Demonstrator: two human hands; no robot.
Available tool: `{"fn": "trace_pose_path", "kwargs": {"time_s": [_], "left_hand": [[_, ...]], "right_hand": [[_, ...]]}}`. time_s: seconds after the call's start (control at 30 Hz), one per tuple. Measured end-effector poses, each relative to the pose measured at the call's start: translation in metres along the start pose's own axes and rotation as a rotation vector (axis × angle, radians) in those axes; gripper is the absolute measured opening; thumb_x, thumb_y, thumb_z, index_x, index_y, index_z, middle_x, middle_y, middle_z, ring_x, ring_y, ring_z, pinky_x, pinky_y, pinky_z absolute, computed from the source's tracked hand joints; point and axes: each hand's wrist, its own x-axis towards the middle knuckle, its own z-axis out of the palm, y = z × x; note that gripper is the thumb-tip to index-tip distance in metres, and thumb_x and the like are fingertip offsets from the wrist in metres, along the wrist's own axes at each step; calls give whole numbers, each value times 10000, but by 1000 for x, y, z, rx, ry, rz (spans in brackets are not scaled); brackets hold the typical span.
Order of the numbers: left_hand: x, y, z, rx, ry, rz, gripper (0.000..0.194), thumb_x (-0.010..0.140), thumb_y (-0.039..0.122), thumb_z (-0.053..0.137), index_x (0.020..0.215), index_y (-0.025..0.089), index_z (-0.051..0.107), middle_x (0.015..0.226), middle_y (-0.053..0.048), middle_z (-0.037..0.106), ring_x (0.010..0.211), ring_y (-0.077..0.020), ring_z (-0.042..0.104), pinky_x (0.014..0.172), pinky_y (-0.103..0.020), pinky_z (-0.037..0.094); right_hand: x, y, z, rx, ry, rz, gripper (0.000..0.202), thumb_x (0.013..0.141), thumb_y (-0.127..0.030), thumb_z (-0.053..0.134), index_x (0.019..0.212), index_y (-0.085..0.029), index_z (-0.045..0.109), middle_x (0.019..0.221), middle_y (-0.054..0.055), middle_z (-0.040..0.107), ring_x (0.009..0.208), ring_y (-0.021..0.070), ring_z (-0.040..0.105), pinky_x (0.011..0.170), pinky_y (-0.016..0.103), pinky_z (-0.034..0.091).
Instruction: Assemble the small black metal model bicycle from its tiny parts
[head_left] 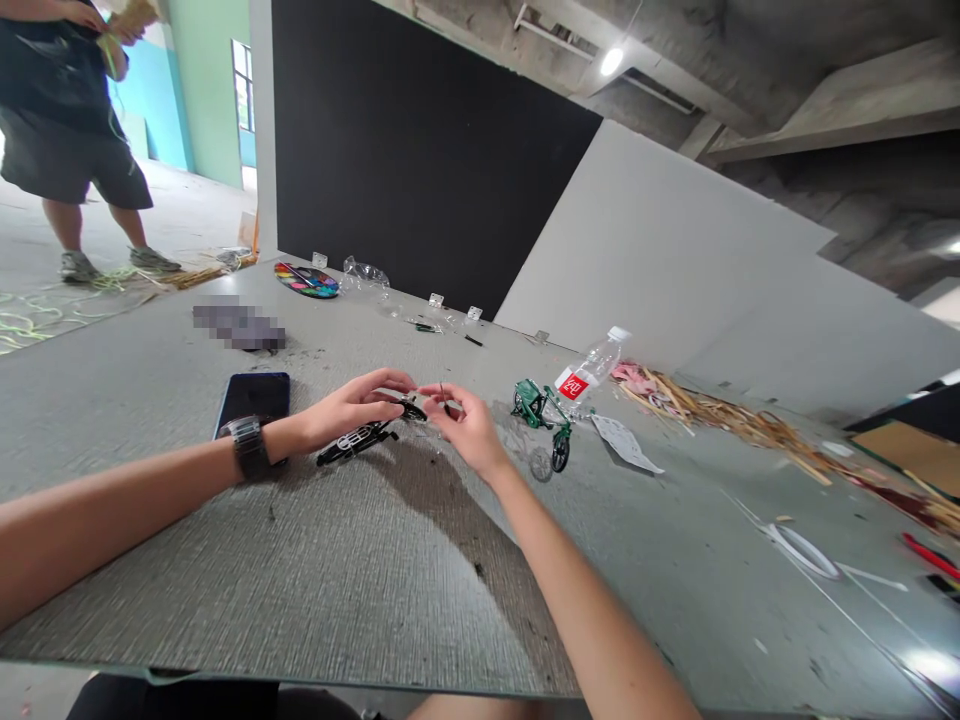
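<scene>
A small black model bicycle [358,440] lies tilted on the grey table [300,580], partly covered by my fingers. My left hand [352,408], with a dark watch on its wrist, is closed on the bicycle near its wheel. Just right of it, my right hand [463,425] pinches a thin dark tool [444,398] pointing upward, its fingertips close to the same wheel. A green model bicycle [534,405] stands farther right. Small parts between the fingertips are too tiny to make out.
A phone [255,397] lies beside my left wrist. Behind are a paint palette [306,281] and clear plastic packaging [366,275]. A bottle [596,368], a paper sheet [626,443] and wood strips [720,425] lie right. A person [71,120] stands at far left.
</scene>
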Motion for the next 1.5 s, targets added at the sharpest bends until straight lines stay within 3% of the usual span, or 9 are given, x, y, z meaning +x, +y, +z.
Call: {"fn": "trace_pose_path", "kwargs": {"time_s": [0.1,0.2,0.27,0.43,0.53,0.77,1.17,1.5], "left_hand": [[-1,2,0,63,61,-39,369,883,418,573,1187,209,575,1129,-67,649,1010,-231,594,867,-365,442],[-1,2,-1,98,96,-84,376,886,440,554,1178,204,579,1010,-49,664,929,-221,599,811,-350,443],[-1,2,-1,101,113,-87,367,885,435,557,1166,200,582,1014,-50,659,936,-217,591,819,-344,432],[2,-3,2,70,129,-57,322,878,405,559,1128,204,580,1153,-67,620,1043,-218,558,900,-340,412],[3,-7,2,67,127,-42,315,880,406,552,1127,213,584,1190,-74,608,1082,-229,552,931,-350,411],[3,-7,2,78,130,-51,321,876,410,544,1129,216,573,1156,-83,630,1103,-251,557,965,-398,404],[2,-3,3,100,144,-86,322,875,420,555,1122,216,592,1122,-75,636,1059,-246,565,883,-357,427],[3,-3,4,93,140,-69,322,870,427,562,1113,218,598,1120,-71,644,1055,-241,568,904,-364,423]], "right_hand": [[2,7,-25,-170,21,5,468,980,-549,386,1118,-198,665,851,29,620,511,88,406,496,225,340],[3,10,-53,-523,24,-66,338,976,-393,457,963,-182,721,901,63,655,705,141,545,685,266,412],[2,9,-69,-654,-35,-53,273,949,-310,489,932,-182,730,915,75,682,816,174,583,785,299,416],[-5,3,-89,-662,-303,166,184,854,-283,583,915,-201,737,817,54,696,732,174,602,693,292,430],[-7,3,-92,-684,-366,238,155,798,-264,627,891,-213,741,803,44,688,703,167,600,649,280,429],[-8,3,-91,-680,-420,247,128,735,-232,683,833,-237,765,719,19,658,622,149,569,586,265,409],[-11,3,-85,-690,-371,285,152,728,-193,685,799,-261,800,738,43,661,576,143,561,529,263,393],[-11,0,-81,-749,-355,273,182,763,-172,657,834,-256,801,778,46,696,607,145,579,591,272,426]]}}
